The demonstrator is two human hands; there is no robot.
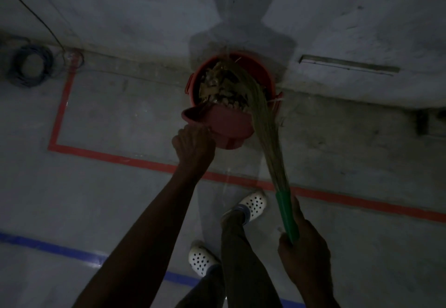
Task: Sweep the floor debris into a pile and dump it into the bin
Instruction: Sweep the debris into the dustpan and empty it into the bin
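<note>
Dim concrete floor [120, 114]: left hand [193, 146] gripping dustpan [229, 124], tipping debris into red bin [265, 71]; right hand [304, 252] gripping broom [265, 119], brushing it out; next likely shaking the pan empty.

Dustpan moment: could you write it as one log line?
step: dumping | left hand: holds dustpan at bin rim | right hand: holds broom

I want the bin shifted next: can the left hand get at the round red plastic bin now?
Probably not yet. The left hand grips the pink plastic dustpan, tipped over the round red plastic bin's near rim, and the green-handled straw broom lies across its mouth.
</note>
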